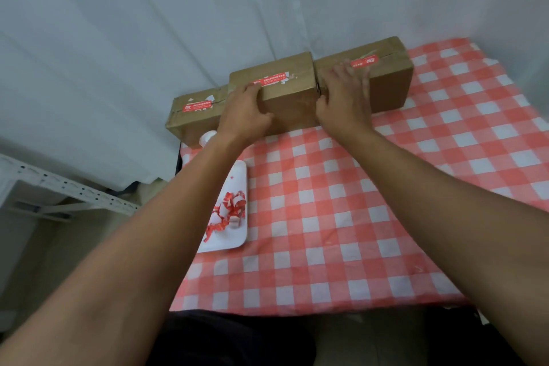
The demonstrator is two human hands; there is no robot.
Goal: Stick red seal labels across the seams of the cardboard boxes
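Three red seal labels (272,78), print unreadable.

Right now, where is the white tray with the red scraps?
In the head view, the white tray lies at the checked tablecloth's left edge, under the left forearm.

three brown boxes (289,95) in a row, seemingly red-sealed (274,79)
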